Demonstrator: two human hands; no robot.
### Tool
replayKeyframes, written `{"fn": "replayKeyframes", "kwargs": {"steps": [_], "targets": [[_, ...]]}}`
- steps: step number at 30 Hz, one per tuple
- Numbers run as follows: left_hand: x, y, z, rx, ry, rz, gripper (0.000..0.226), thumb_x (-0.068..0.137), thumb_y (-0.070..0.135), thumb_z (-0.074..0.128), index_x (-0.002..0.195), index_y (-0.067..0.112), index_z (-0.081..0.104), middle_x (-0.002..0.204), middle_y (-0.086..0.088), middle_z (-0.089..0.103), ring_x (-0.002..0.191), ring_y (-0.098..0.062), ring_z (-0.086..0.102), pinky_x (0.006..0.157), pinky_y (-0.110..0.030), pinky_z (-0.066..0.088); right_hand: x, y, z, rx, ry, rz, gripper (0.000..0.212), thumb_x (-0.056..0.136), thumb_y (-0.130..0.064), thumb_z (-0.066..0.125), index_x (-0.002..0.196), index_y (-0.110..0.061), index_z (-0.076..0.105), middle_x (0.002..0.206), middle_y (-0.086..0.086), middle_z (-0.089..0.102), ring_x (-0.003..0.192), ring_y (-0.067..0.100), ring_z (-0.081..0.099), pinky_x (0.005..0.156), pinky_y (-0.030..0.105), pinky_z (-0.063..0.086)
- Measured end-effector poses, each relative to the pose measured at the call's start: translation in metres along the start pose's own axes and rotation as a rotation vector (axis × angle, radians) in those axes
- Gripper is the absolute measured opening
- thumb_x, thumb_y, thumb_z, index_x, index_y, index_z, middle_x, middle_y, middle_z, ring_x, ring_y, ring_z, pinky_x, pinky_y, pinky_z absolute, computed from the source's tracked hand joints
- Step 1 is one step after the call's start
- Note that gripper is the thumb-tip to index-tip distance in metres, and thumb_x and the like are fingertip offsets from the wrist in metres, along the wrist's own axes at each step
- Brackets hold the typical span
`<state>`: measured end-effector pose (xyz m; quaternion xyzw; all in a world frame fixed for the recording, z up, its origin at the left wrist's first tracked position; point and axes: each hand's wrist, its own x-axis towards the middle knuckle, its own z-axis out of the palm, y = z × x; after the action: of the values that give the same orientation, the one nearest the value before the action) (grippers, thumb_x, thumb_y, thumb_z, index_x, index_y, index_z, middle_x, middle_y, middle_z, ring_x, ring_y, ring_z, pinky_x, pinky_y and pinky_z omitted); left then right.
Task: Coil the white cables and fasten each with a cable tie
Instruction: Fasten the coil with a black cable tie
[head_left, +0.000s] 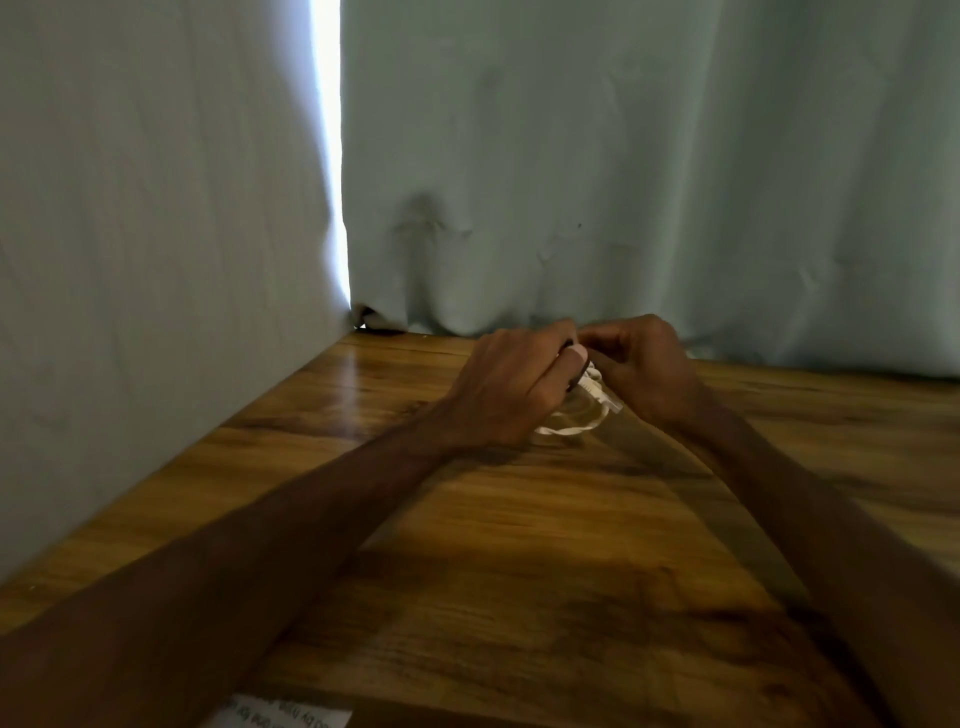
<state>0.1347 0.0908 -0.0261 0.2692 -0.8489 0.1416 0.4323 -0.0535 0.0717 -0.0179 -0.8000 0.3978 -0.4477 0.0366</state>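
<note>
- So that loops cannot open, the white cable (570, 427) is being clamped in left hand (511, 387) fingers (550, 376).
- Its cable tie (575, 383) is seemingly being pinched by the right hand (644, 364).

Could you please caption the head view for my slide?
Left hand and right hand hold a coiled white cable over a wooden table.

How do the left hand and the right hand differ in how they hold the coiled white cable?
The left hand shows its back and curls its fingers round the white cable; the right hand only pinches at its top with bent fingertips. The left hand hides most of the cable; the right hand lies beside it and hides little. Both touch the same cable.
</note>
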Motion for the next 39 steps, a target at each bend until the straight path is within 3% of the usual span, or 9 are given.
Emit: {"fn": "replayKeyframes", "kwargs": {"steps": [5, 8, 12, 16, 22, 26, 30, 34, 39], "targets": [[0.002, -0.004, 0.0, -0.284, 0.003, -0.242, 0.027, 0.102, 0.02, 0.047, 0.075, 0.021, 0.051, 0.063, 0.004, 0.056, 0.057, -0.018, 0.053, 0.058, -0.041, 0.043, 0.005, 0.008, 0.007, -0.205, -0.041, -0.213, 0.008, 0.087, -0.007, 0.073, 0.095, -0.007, 0.077, 0.092, 0.007, 0.069, 0.083, 0.019, 0.066, 0.066, 0.034, 0.053], [-0.001, -0.006, 0.003, -0.354, -0.066, -0.342, 0.028, 0.099, 0.032, 0.043, 0.073, 0.028, 0.053, 0.065, 0.006, 0.058, 0.063, -0.014, 0.055, 0.064, -0.037, 0.042, 0.007, 0.007, 0.009, -0.207, -0.03, -0.21, 0.014, 0.093, -0.016, 0.068, 0.101, -0.006, 0.075, 0.096, 0.008, 0.068, 0.086, 0.019, 0.064, 0.067, 0.026, 0.048], [-0.003, -0.007, 0.005, -0.436, -0.139, -0.445, 0.03, 0.096, 0.038, 0.043, 0.077, 0.024, 0.061, 0.07, 0.003, 0.063, 0.069, -0.018, 0.059, 0.069, -0.044, 0.046, 0.007, -0.003, 0.013, 0.104, 0.067, 0.061, 0.011, 0.097, -0.008, 0.066, 0.1, -0.011, 0.076, 0.086, -0.002, 0.076, 0.077, 0.003, 0.072, 0.07, 0.016, 0.054], [-0.001, -0.01, 0.008, -0.498, -0.153, -0.493, 0.036, 0.095, 0.037, 0.044, 0.087, 0.011, 0.067, 0.086, -0.017, 0.069, 0.083, -0.036, 0.065, 0.08, -0.061, 0.05, 0.007, -0.01, 0.018, 0.357, 0.109, 0.283, 0.013, 0.098, -0.006, 0.065, 0.105, -0.006, 0.076, 0.086, 0.006, 0.079, 0.075, 0.012, 0.075, 0.069, 0.021, 0.059], [-0.003, -0.017, 0.012, -0.338, -0.191, -0.458, 0.035, 0.105, 0.017, 0.045, 0.128, -0.003, 0.063, 0.128, -0.025, 0.063, 0.118, -0.042, 0.059, 0.102, -0.056, 0.047, 0.005, -0.014, 0.011, 0.604, -0.036, 0.482, 0.013, 0.094, -0.002, 0.066, 0.099, -0.007, 0.077, 0.093, 0.013, 0.079, 0.082, 0.022, 0.076, 0.079, 0.032, 0.063], [-0.003, -0.019, 0.011, -0.335, -0.177, -0.471, 0.032, 0.106, 0.014, 0.042, 0.116, -0.003, 0.067, 0.116, -0.027, 0.065, 0.106, -0.042, 0.061, 0.093, -0.054, 0.049, 0.007, -0.011, 0.011, 0.74, -0.004, 0.568, 0.014, 0.093, -0.001, 0.066, 0.1, -0.006, 0.077, 0.091, 0.011, 0.078, 0.079, 0.017, 0.071, 0.081, 0.032, 0.06], [0.0, -0.017, 0.007, -0.439, -0.138, -0.528, 0.033, 0.099, 0.033, 0.044, 0.075, 0.022, 0.062, 0.074, -0.002, 0.062, 0.073, -0.026, 0.061, 0.075, -0.055, 0.051, 0.009, -0.009, 0.009, 0.754, 0.017, 0.618, 0.016, 0.093, 0.0, 0.066, 0.106, -0.003, 0.076, 0.086, 0.008, 0.078, 0.074, 0.013, 0.07, 0.072, 0.027, 0.061], [-0.002, -0.02, 0.012, -0.364, -0.15, -0.507, 0.037, 0.101, 0.037, 0.041, 0.083, 0.015, 0.065, 0.079, -0.007, 0.065, 0.075, -0.026, 0.06, 0.073, -0.051, 0.049, 0.005, -0.016, 0.006, 0.661, -0.107, 0.613, 0.017, 0.089, -0.005, 0.069, 0.104, -0.008, 0.078, 0.091, 0.01, 0.079, 0.076, 0.017, 0.074, 0.069, 0.029, 0.061], [0.0, -0.021, 0.01, -0.36, -0.123, -0.482, 0.034, 0.099, 0.033, 0.043, 0.068, 0.025, 0.054, 0.068, 0.0, 0.056, 0.065, -0.02, 0.052, 0.063, -0.038, 0.038, 0.007, -0.02, 0.0, 0.557, -0.171, 0.664, 0.021, 0.082, -0.015, 0.074, 0.102, -0.016, 0.081, 0.098, 0.005, 0.08, 0.086, 0.018, 0.074, 0.076, 0.032, 0.057]]}}
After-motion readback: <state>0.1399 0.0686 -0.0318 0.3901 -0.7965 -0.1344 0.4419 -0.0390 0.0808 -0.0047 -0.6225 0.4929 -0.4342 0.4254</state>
